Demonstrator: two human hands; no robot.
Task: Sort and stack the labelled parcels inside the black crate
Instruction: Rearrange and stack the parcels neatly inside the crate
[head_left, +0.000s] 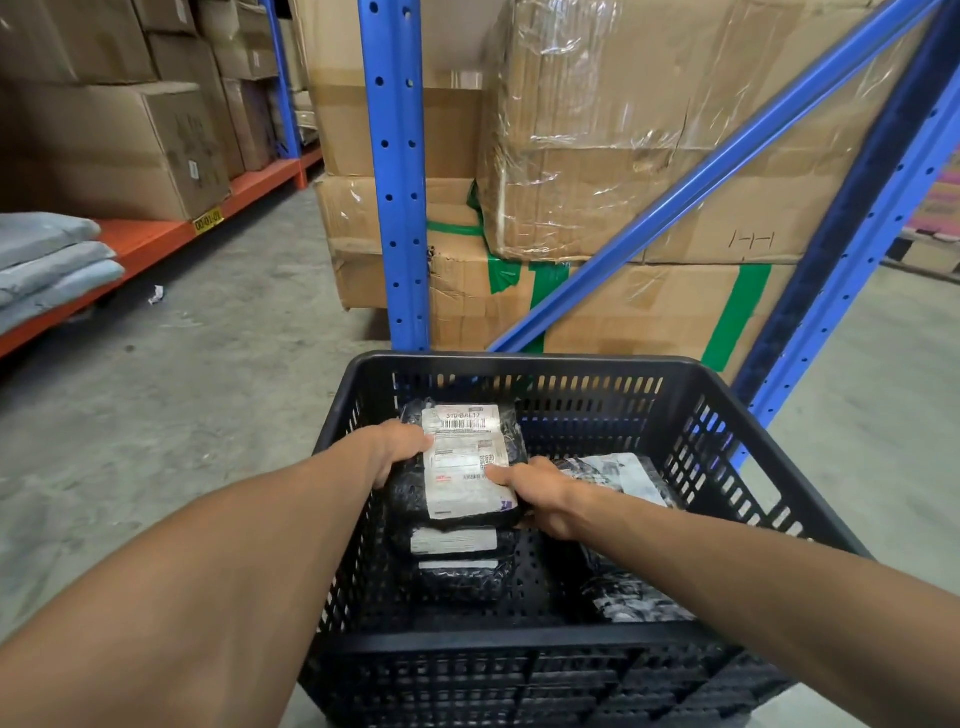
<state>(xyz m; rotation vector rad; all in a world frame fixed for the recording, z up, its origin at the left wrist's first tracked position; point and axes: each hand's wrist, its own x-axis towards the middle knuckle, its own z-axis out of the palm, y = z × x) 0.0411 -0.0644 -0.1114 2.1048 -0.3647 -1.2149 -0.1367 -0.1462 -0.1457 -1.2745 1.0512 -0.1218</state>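
Observation:
A black slotted crate (769, 467) stands on the floor in front of me. Both hands hold one black parcel with a white shipping label (465, 457) over a stack at the crate's left side. My left hand (397, 449) grips its left edge. My right hand (535, 491) grips its lower right corner, thumb on the label. Under it lie two more labelled black parcels (457, 564), stacked. More parcels (623, 478) lie loosely on the right side of the crate, partly hidden by my right forearm.
A blue rack upright (395, 171) and diagonal brace (717, 161) stand just behind the crate, with taped cardboard boxes (613, 156) behind them. An orange low shelf (145, 241) with boxes and grey bags (47, 260) runs along the left. Concrete floor lies between.

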